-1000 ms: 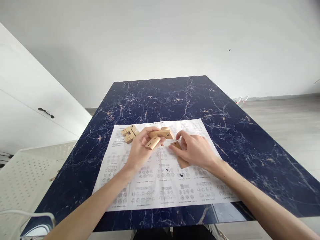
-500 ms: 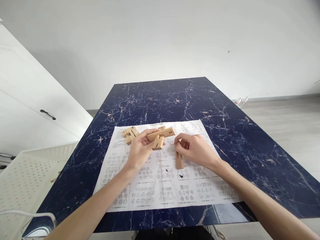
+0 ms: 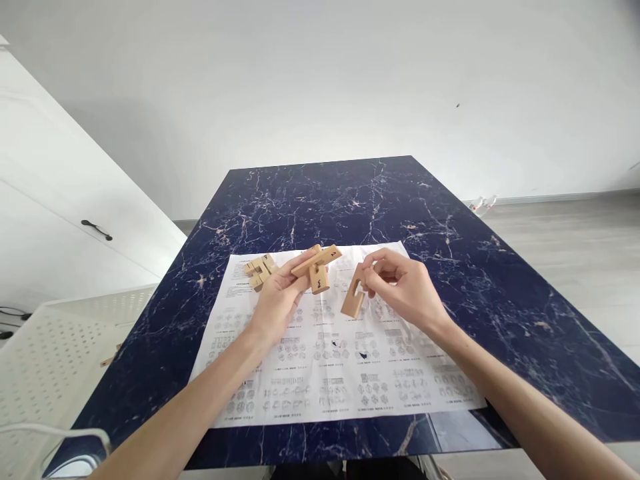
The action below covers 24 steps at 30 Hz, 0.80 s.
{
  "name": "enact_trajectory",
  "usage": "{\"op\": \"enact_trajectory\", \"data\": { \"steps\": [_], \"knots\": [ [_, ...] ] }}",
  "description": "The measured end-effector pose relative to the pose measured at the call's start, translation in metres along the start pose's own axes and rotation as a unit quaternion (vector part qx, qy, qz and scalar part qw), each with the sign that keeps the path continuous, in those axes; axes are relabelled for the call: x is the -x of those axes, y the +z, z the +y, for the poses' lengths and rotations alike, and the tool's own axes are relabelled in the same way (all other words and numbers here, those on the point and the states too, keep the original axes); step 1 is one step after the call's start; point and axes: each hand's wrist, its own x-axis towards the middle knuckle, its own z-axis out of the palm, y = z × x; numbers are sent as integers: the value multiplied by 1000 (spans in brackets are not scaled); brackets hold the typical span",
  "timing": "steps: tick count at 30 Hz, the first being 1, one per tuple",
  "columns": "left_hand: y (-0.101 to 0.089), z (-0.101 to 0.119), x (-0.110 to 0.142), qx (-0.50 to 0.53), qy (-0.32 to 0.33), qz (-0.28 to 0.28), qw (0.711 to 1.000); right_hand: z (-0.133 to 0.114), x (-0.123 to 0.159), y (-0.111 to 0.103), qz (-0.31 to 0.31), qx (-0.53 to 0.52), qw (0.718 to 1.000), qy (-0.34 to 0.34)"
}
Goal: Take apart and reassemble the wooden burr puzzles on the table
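My left hand is closed on a pair of crossed wooden puzzle pieces, one marked 2 and the other bearing a dark numeral on its near end. Between the thumb and fingers of my right hand is a notched wooden puzzle piece, tilted, with its cut-out facing right. A gap separates it from the crossed pieces. Just left of my left hand, more wooden puzzle pieces, one with a dark numeral, lie together on the printed sheet. My fingers partly cover the held pieces.
The sheet, full of small diagrams and with a few holes, lies on a dark blue marbled table. A white perforated bin stands at the left, below a white cabinet. A white wall rises behind the table.
My right hand has raised the notched piece and turned it so its cut-out shows. The crossed pieces in my left hand have tilted, with the far end of the 2 piece angled upward.
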Motion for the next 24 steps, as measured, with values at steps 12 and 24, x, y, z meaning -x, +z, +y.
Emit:
{"op": "enact_trajectory", "data": {
  "steps": [12,24],
  "knots": [
    [1,-2,-2,63,-13,-6,998,2,-9,-4,-1,-316,945,81],
    [-1,-8,0,78,0,-50,996,6,-9,4,-74,-378,908,167]
  ]
}}
